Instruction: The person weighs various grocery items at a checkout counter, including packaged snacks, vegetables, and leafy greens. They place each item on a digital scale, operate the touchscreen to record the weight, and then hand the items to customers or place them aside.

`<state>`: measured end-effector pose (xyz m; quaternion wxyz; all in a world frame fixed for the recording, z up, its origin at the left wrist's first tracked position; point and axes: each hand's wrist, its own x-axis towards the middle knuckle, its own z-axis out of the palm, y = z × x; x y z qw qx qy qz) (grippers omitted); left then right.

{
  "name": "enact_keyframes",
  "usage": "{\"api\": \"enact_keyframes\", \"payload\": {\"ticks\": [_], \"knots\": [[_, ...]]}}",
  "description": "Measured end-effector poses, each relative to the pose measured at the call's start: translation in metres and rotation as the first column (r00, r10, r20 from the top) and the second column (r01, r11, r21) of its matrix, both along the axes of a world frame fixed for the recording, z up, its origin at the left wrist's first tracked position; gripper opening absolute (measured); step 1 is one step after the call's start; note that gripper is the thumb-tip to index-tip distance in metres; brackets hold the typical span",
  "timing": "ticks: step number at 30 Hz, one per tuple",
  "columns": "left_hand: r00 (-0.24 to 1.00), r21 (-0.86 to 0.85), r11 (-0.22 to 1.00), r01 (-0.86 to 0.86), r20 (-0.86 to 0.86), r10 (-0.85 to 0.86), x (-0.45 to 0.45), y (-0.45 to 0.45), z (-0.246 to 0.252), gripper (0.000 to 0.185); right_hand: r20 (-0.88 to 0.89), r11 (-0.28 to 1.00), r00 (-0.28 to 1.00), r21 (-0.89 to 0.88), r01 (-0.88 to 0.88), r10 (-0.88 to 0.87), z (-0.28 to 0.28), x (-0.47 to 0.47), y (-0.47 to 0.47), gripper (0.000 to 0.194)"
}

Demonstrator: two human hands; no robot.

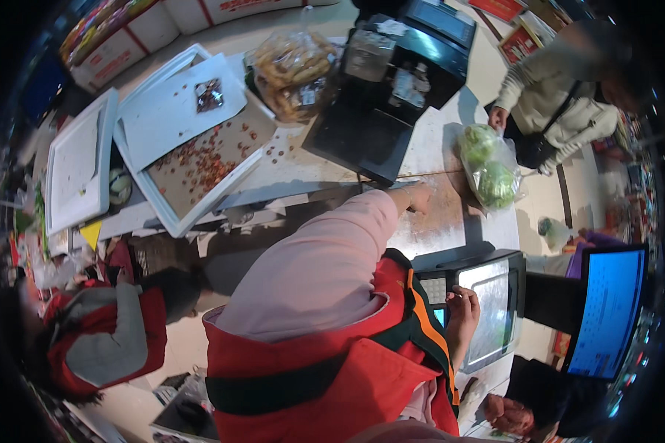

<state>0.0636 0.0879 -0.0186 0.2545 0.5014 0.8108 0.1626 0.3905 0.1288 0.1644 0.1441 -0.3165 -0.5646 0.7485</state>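
My left hand (419, 197), at the end of a pink sleeve, is low over the worn counter (440, 213); I see nothing held in it, but its fingers are partly hidden. My right hand (464, 314) hovers with bent, slightly spread fingers beside the keypad (434, 290) and metal pan of a weighing scale (487, 302). Past the counter's far side, a person (554, 99) holds a clear plastic bag of round green vegetables (490, 166) at its edge. A black device with a flat plate (360, 138) stands left of my left hand.
White foam trays (166, 207) lie to the left, one with scattered small reddish-brown pieces. Beside them is a bulging clear bag of light brown food (295, 72). A lit monitor (607, 313) stands beyond the scale. A co-worker in a red vest (111, 332) bends at lower left.
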Motion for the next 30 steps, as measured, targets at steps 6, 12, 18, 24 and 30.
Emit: {"api": "enact_keyframes", "payload": {"ticks": [6, 12, 18, 24, 30], "knots": [[0.916, 0.408, 0.83, -0.382, 0.287, 0.28, 0.015, -0.069, -0.014, 0.034, 0.035, 0.975, 0.978, 0.068, -0.21, 0.208, 0.0, -0.05, -0.009, 0.017], [0.852, 0.365, 0.819, -0.443, 0.454, 0.259, 0.022, -0.165, 0.003, 0.024, 0.063, 0.906, 0.914, 0.122, -0.406, 0.401, -0.006, -0.098, -0.024, 0.017], [0.762, 0.287, 0.776, -0.561, 0.544, 0.35, 0.041, -0.256, -0.009, 0.02, 0.021, 0.853, 0.858, 0.092, -0.513, 0.513, -0.01, -0.137, -0.048, 0.017], [0.865, 0.318, 0.861, -0.398, 0.443, 0.236, 0.046, -0.264, -0.011, 0.022, 0.064, 0.831, 0.835, 0.077, -0.55, 0.547, -0.019, -0.143, -0.059, 0.012], [0.858, 0.159, 0.932, -0.325, 0.464, 0.22, 0.048, -0.233, 0.036, 0.023, 0.044, 0.848, 0.855, 0.108, -0.518, 0.517, -0.021, -0.134, -0.056, 0.014]]}}
